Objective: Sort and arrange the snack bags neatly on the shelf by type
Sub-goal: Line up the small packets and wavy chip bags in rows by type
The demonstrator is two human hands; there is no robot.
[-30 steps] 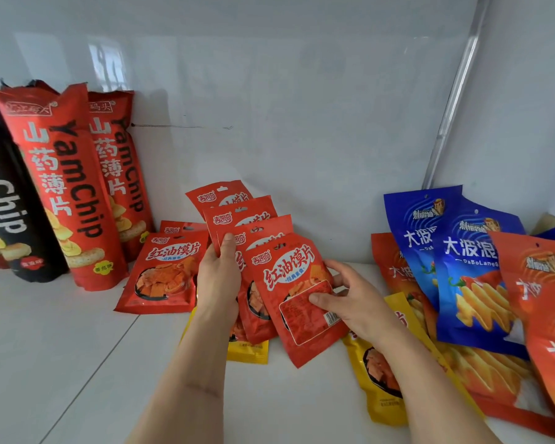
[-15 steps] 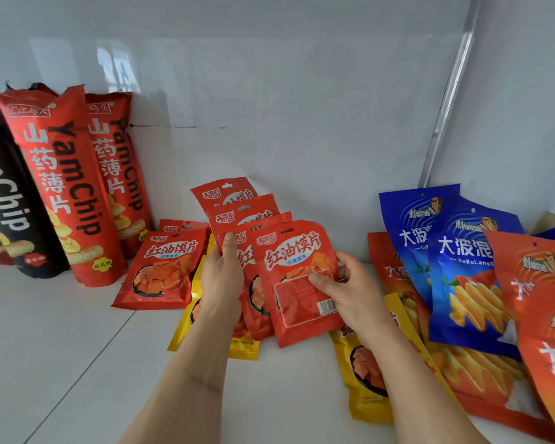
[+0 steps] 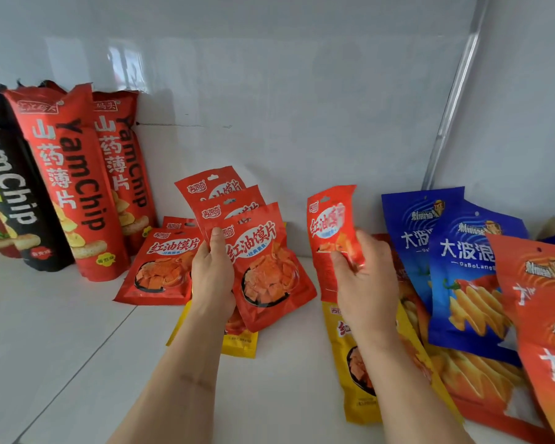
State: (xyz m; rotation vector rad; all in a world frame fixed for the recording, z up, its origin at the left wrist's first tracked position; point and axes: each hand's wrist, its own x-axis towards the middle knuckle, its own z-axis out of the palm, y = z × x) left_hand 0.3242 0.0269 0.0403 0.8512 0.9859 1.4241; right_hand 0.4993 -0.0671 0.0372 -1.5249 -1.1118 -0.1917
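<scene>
My left hand (image 3: 212, 280) grips a fanned stack of small red snack bags (image 3: 263, 261) above the white shelf (image 3: 61, 341). My right hand (image 3: 362, 283) holds one more small red bag (image 3: 332, 225) upright, apart from the stack and to its right. Another small red bag (image 3: 161, 267) leans on the shelf left of my left hand, with one more behind it. A yellow bag (image 3: 241, 342) lies under the stack, and a second yellow bag (image 3: 353, 363) lies under my right forearm.
Tall red YamChip bags (image 3: 74, 187) and a black YamChip bag (image 3: 10, 193) stand at the left against the back wall. Blue wave-chip bags (image 3: 462, 270) and orange bags (image 3: 542, 315) are piled at the right. A metal post (image 3: 452, 100) runs up the right corner.
My right hand has pulled the front red bag away from the stack, to the right, and turned it upright. My left hand keeps hold of the remaining stack.
</scene>
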